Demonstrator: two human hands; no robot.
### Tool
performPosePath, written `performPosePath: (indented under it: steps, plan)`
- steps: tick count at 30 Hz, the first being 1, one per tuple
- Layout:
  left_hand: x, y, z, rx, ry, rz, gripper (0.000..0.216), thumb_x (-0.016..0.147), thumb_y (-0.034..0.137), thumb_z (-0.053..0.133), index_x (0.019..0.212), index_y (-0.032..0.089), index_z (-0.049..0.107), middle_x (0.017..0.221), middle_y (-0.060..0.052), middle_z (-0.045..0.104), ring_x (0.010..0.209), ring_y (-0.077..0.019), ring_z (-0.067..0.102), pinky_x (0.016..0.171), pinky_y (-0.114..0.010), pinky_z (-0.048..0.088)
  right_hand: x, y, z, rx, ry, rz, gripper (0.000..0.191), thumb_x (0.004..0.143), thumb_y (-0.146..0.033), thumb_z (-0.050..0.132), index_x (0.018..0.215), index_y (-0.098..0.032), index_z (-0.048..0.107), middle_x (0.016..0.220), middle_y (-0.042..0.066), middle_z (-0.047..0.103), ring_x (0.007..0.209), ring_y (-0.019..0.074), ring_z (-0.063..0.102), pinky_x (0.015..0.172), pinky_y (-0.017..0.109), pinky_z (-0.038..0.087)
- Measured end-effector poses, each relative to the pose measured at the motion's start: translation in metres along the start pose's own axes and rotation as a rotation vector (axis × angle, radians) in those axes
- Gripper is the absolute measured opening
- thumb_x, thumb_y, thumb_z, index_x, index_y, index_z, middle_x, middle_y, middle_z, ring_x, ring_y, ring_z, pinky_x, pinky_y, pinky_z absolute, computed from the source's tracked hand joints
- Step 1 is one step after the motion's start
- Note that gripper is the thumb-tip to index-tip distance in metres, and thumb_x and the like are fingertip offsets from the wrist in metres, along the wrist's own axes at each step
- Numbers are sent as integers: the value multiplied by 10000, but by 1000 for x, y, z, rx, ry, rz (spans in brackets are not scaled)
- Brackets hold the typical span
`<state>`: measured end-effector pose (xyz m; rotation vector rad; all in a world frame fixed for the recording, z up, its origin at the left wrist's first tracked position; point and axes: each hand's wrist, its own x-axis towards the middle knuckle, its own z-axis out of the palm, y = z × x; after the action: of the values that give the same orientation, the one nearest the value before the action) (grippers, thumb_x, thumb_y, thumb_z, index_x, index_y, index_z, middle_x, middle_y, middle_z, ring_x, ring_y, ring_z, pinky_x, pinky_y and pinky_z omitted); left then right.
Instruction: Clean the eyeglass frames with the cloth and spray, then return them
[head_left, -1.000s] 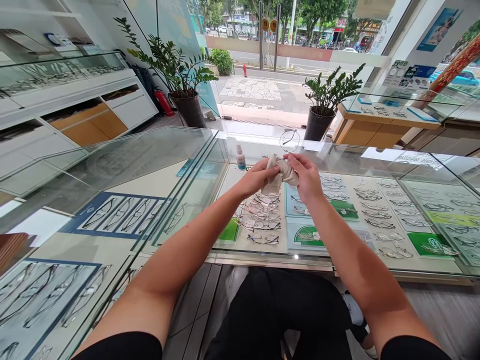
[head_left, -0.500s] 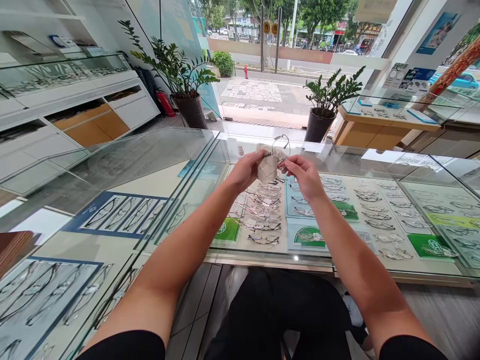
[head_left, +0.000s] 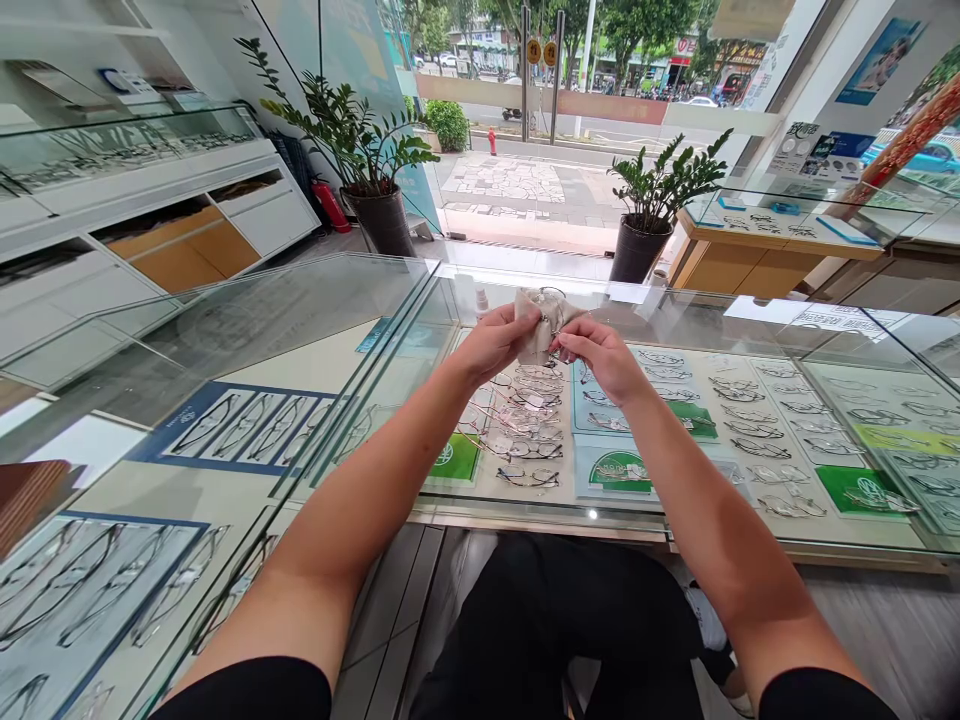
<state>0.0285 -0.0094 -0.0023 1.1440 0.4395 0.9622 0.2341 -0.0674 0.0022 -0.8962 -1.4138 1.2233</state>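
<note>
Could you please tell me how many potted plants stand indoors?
2: a large leafy green plant in a dark pot left of the metal door handles, a smaller potted plant right.

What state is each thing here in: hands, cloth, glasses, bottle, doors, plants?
Left hand: closed on the cloth.
Right hand: fingertips pinched at the held glasses.
Cloth: draped and creased around the glasses.
Held glasses: partly covered by cloth; whether folded is unclear.
Bottle: upright, partly hidden behind the left hand.
Glass doors: apparently shut, handles side by side.
Potted plants: upright, green, leafy.
</note>
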Motion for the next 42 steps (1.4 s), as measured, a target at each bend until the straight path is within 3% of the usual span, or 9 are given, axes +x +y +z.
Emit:
performPosePath:
  steps: [5,11,15,18,21,24,31,37,42]
  plan:
    - [-1,-2,12,37,15,47,522,725,486,1039,1007,147,761,838,-60,779,708,-166,710,715,-309,566,0,2,8,50,19,49,337,775,-549,918,860,-243,804,922,40,781,801,173,590,809,376,514]
    - [1,-4,11,44,53,43,546,821,665,923,886,160,726,754,-55,735,645,-159,669,638,-301,542,-1,2,10,65,16,62,313,765,-513,937,874,-242,824,877,26,777,798,171,599,809,375,500]
    - [-3,2,8,8,13,21,519,727,492,1030,1022,157,763,864,-64,777,748,-172,715,728,-304,568,-1,3,5,85,42,39,272,834,-508,884,858,-243,828,922,37,794,799,162,582,784,357,472]
    - [-4,2,13,54,6,52,517,708,425,1042,1060,177,756,856,-42,772,709,-156,692,709,-301,555,-1,5,8,86,29,48,302,805,-529,906,861,-244,822,928,40,791,806,171,590,788,364,489]
    - [-2,-2,16,68,20,90,496,784,573,975,968,180,734,766,-30,732,624,-146,644,614,-295,515,-1,8,13,86,27,62,345,753,-547,942,869,-247,817,892,33,777,810,182,607,811,381,512]
    - [-1,-2,14,52,16,82,538,830,669,912,902,171,723,739,-45,719,636,-158,650,620,-305,522,-1,8,13,88,40,53,318,765,-532,931,855,-250,815,887,31,778,803,178,598,813,377,501]
    - [-5,3,14,39,2,46,523,717,400,1042,1092,170,758,879,-51,777,750,-170,714,731,-305,558,-2,5,8,111,50,68,329,787,-554,903,852,-251,793,915,39,771,775,171,560,760,362,484]
    - [1,-5,12,65,50,68,521,848,662,900,918,176,724,756,-49,735,626,-158,659,594,-298,524,-3,8,19,131,39,91,328,757,-510,922,874,-230,797,896,34,760,802,172,578,808,368,495]
    - [-2,1,10,13,73,26,449,811,511,975,950,160,732,827,-54,763,739,-171,720,710,-303,583,-3,4,8,119,79,73,282,803,-506,878,845,-243,784,900,34,767,786,166,563,771,353,475]
